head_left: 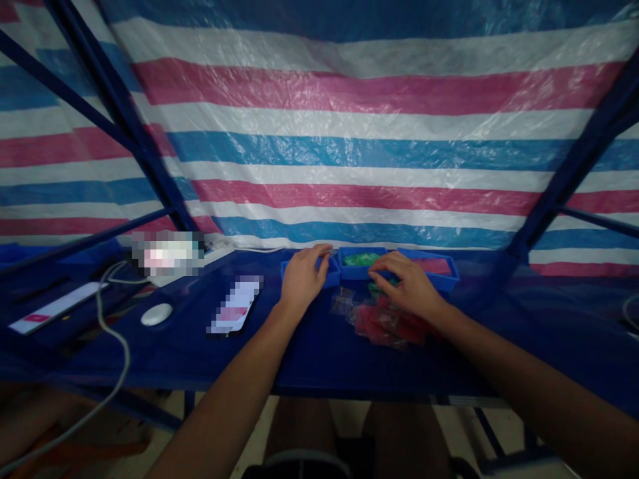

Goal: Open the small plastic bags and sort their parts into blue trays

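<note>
My left hand [303, 276] is over the left blue bin [331, 278], its fingers loosely bent with the thumb apart from them, and nothing visible in it. My right hand [410, 285] has its thumb and index finger brought together near the front of the middle blue bin [355, 272]; what they hold, if anything, is too small to make out. Green packets [362, 259] lie in that middle bin. Under my right hand is a pile of clear bags with red contents [384, 324], with a bit of green beside the fingers. A small clear bag [342, 303] lies between my hands.
Behind my right hand, another blue bin [453, 279] holds a red item. To the left are a phone [238, 303], a white oval object [156, 314], a white cable [124, 352] and a power strip [214, 254]. Blue frame posts and striped sheeting stand behind the blue table [319, 366].
</note>
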Tool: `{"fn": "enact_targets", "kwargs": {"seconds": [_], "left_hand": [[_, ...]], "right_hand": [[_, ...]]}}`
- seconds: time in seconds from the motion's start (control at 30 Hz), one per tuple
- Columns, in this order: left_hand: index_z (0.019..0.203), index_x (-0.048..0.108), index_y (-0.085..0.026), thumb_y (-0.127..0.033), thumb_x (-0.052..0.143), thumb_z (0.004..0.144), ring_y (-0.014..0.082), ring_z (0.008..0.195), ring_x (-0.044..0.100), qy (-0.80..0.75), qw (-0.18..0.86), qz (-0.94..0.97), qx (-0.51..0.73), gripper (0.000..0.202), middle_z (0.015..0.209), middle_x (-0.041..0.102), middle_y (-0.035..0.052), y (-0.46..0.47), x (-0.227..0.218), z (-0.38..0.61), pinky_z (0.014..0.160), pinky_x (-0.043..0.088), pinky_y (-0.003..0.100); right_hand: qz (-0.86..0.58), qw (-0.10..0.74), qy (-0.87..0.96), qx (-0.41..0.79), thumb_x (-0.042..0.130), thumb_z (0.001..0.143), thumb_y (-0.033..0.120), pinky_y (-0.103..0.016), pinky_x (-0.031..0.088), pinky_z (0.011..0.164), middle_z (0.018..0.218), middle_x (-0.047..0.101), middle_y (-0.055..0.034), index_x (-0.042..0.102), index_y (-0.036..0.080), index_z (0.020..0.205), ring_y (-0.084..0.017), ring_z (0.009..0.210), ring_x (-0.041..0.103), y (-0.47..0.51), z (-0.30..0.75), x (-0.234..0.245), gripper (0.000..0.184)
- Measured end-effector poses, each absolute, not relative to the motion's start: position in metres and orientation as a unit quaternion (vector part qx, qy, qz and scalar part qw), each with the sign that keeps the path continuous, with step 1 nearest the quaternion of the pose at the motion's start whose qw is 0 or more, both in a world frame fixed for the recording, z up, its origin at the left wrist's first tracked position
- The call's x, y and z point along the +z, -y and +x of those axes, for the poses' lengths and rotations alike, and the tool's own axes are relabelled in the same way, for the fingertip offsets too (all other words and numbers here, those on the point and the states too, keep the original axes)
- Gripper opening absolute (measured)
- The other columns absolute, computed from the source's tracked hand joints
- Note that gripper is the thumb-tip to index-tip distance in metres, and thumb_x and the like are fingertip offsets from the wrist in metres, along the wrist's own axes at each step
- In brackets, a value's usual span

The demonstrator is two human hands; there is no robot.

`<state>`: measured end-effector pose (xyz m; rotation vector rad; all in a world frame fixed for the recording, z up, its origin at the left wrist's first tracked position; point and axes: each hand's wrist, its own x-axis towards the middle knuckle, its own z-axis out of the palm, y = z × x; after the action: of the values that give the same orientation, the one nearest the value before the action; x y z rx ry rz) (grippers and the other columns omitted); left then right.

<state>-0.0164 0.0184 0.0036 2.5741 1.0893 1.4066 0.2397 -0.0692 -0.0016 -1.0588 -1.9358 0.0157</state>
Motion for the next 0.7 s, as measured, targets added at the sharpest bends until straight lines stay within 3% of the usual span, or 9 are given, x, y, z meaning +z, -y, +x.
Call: {"fn": "enact_targets", "kwargs": {"seconds": [0.1, 0.2, 0.33, 0.43, 0.57, 0.7], "left_hand": [[0.104, 0.079, -0.022, -0.018, 0.059, 0.094, 0.0286, 0.11, 0.069, -0.368, -0.036, 0.838, 0.401, 0.023, 0.111, 0.079, 0.0084, -0.026, 0.003, -0.023, 0.107, 0.051, 0.047], [0.091, 0.08, -0.022, -0.02, 0.058, 0.092, 0.0283, 0.107, 0.068, -0.377, -0.038, 0.846, 0.376, 0.022, 0.104, 0.079, 0.0073, -0.026, 0.001, -0.023, 0.105, 0.052, 0.047], [0.095, 0.077, -0.02, -0.022, 0.054, 0.097, 0.0273, 0.106, 0.066, -0.356, -0.04, 0.84, 0.409, 0.024, 0.103, 0.077, 0.0086, -0.016, 0.004, -0.016, 0.104, 0.051, 0.046], [0.104, 0.075, -0.02, -0.023, 0.052, 0.1, 0.0269, 0.111, 0.065, -0.297, -0.014, 0.856, 0.423, 0.023, 0.108, 0.076, 0.0084, -0.006, 0.008, -0.008, 0.107, 0.05, 0.048], [0.117, 0.073, -0.022, -0.029, 0.061, 0.1, 0.0298, 0.128, 0.059, -0.221, 0.022, 0.874, 0.432, 0.022, 0.114, 0.075, 0.009, 0.009, 0.008, 0.005, 0.116, 0.045, 0.052], [0.134, 0.066, -0.022, -0.04, 0.071, 0.096, 0.0283, 0.126, 0.064, -0.182, 0.099, 0.888, 0.411, 0.042, 0.13, 0.073, 0.0109, 0.016, -0.002, 0.019, 0.112, 0.05, 0.047]], "right_hand": [[-0.428, 0.39, 0.815, 0.024, 0.06, 0.102, 0.034, -0.045, 0.054, 0.092, 0.103, 0.077, -0.0068, 0.075, 0.028, 0.107, -0.028, 0.097, 0.07, 0.07, 0.246, 0.002, 0.017], [-0.421, 0.326, 0.846, 0.021, 0.06, 0.102, 0.035, -0.043, 0.055, 0.089, 0.103, 0.077, -0.0072, 0.076, 0.028, 0.111, -0.027, 0.097, 0.071, 0.071, 0.253, 0.004, 0.02], [-0.434, 0.285, 0.854, -0.009, 0.072, 0.093, 0.034, -0.043, 0.055, 0.092, 0.107, 0.079, -0.0073, 0.078, 0.029, 0.11, -0.03, 0.103, 0.072, 0.067, 0.26, -0.004, 0.018], [-0.445, 0.263, 0.856, -0.004, 0.071, 0.091, 0.024, -0.039, 0.056, 0.087, 0.104, 0.08, -0.0056, 0.079, 0.029, 0.107, -0.027, 0.096, 0.074, 0.063, 0.262, -0.011, 0.018], [-0.444, 0.334, 0.831, 0.015, 0.065, 0.095, 0.024, -0.043, 0.057, 0.09, 0.104, 0.08, -0.0061, 0.079, 0.029, 0.108, -0.028, 0.098, 0.073, 0.064, 0.257, -0.008, 0.02], [-0.46, 0.445, 0.765, 0.075, 0.067, 0.097, 0.034, -0.045, 0.059, 0.085, 0.104, 0.081, -0.0055, 0.077, 0.03, 0.111, -0.028, 0.092, 0.075, 0.069, 0.25, -0.001, 0.018]]}}
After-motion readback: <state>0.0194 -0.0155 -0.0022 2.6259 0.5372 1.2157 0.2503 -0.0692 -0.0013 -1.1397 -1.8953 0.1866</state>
